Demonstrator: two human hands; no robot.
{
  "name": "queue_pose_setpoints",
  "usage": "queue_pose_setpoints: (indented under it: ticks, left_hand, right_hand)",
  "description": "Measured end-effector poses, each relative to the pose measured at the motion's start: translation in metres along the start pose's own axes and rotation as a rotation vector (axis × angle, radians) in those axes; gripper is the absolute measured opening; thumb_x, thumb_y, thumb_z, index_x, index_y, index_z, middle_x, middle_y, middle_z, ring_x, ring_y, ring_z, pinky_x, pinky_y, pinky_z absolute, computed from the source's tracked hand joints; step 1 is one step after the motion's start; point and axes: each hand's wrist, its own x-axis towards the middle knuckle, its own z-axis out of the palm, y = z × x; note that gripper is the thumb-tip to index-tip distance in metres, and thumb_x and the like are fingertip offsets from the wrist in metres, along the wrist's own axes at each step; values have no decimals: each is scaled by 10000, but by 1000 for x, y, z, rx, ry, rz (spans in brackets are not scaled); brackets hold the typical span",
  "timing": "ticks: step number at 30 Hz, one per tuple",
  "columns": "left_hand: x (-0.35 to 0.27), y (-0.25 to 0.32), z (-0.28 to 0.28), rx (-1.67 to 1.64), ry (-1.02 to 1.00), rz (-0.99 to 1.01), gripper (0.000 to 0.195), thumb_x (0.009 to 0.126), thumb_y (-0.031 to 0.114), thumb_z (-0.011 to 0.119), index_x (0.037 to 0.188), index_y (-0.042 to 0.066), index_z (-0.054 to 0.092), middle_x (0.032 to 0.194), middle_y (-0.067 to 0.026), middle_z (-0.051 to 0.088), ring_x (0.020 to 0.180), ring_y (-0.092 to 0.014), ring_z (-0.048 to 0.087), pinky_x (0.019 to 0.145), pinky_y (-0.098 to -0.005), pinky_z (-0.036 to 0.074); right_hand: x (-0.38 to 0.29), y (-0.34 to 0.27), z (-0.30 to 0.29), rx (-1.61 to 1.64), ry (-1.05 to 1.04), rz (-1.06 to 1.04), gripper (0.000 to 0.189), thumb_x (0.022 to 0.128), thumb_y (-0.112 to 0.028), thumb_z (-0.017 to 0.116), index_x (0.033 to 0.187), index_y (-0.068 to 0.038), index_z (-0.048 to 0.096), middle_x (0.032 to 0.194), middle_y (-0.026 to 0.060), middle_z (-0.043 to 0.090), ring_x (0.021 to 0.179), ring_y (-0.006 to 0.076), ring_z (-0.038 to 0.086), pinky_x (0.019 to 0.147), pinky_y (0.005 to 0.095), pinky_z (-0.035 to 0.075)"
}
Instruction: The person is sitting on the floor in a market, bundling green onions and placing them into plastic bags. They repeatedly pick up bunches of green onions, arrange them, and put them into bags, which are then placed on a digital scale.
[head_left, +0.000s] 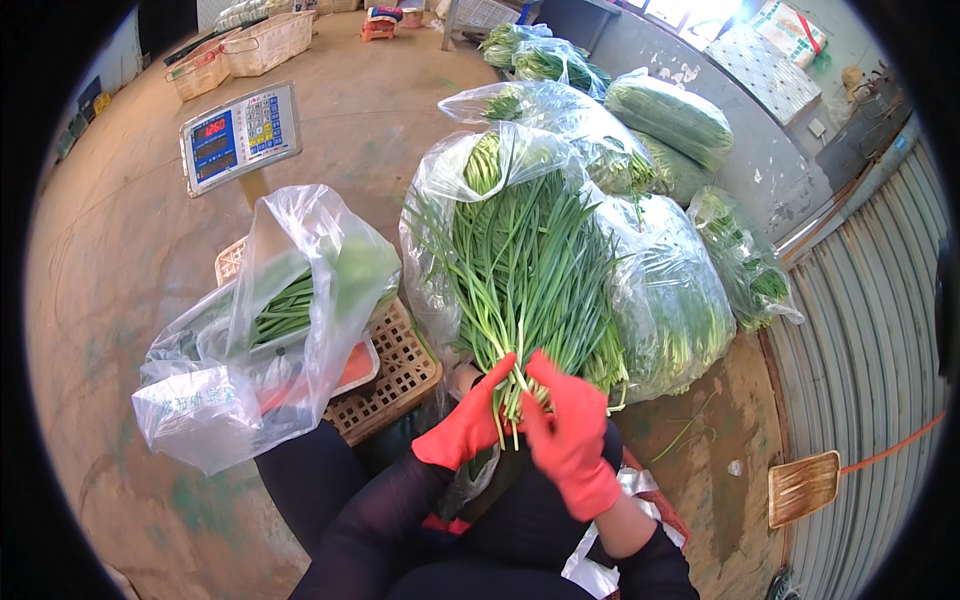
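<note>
My left hand (469, 420), in a red rubber glove, grips a bunch of garlic chives (517, 300) near its pale stem ends. The long green leaves fan out away from me over a larger heap in an opened clear plastic bag (431, 247). On the right side of the stems is my right hand (570, 435), gloved the same way and slightly blurred. Its thumb and forefinger close around a pale stalk (522, 379) at the front of the bunch. Cut stem ends poke out below both gloves, above my lap.
To the left, a clear bag of greens (285, 315) rests on a scale over a plastic crate (390, 375); its lit display (240, 139) stands behind. Filled bags (667, 292) are piled right and beyond. A shovel (804, 489) leans by the corrugated metal wall (870, 337).
</note>
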Motion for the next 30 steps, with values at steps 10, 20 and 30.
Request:
queue_pose_setpoints:
  ticks: [10, 20, 30]
  left_hand:
    - [12, -19, 18, 481, 387, 253, 316, 987, 316, 597, 1258, 157, 561, 1119, -1, 676, 989, -139, 667, 779, -306, 576]
    - [5, -9, -11, 445, 443, 233, 312, 993, 210, 571, 1251, 36, 569, 1074, -114, 692, 914, -238, 702, 752, -329, 606]
    - [11, 6, -12, 393, 442, 115, 331, 992, 192, 555, 1267, 9, 553, 1131, -161, 678, 969, -294, 699, 812, -377, 600]
  right_hand:
    - [58, 90, 68, -370, -636, 500, 530, 919, -505, 569, 866, 12, 670, 831, 212, 695, 756, 360, 683, 714, 448, 528]
    - [54, 111, -37, 438, -48, 1008, 342, 956, -286, 611, 992, 54, 624, 843, 145, 706, 517, 178, 641, 430, 268, 472]
    - [-77, 240, -185, 950, 743, 1163, 340, 993, -234, 505, 1205, 31, 531, 1143, 233, 643, 982, 305, 654, 866, 438, 555]
